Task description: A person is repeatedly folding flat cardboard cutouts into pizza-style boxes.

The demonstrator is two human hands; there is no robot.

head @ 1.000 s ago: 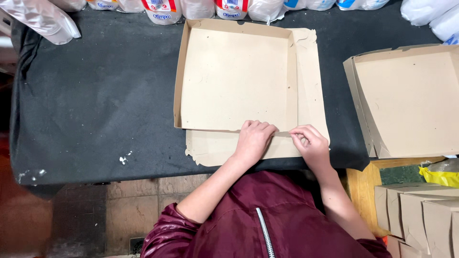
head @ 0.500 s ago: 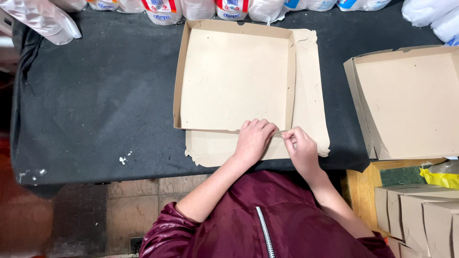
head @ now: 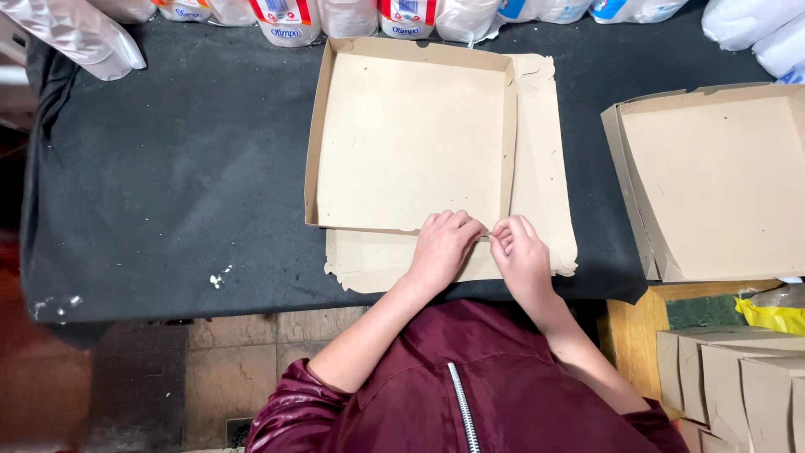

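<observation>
Where a second ago the right hand (head: 521, 256) lay spread further right on the flat cardboard, it has now slid in beside the left hand (head: 443, 247), so the two meet at the lower right corner of the half-formed cardboard box (head: 408, 138) in the middle of the frame; the fingertips of both are pinched together on the thin lip of cardboard at that near wall, though whether a tab is caught between them is too small to tell; the box itself has not shifted on the dark table (head: 168, 184), its far and side walls upright, its unfolded flaps (head: 545, 168) lying flat to the right and below; judging from this, the work has narrowed to that one corner; a finished box (head: 713, 180) sits at the right edge, and white bags (head: 289, 21) line the top.
</observation>
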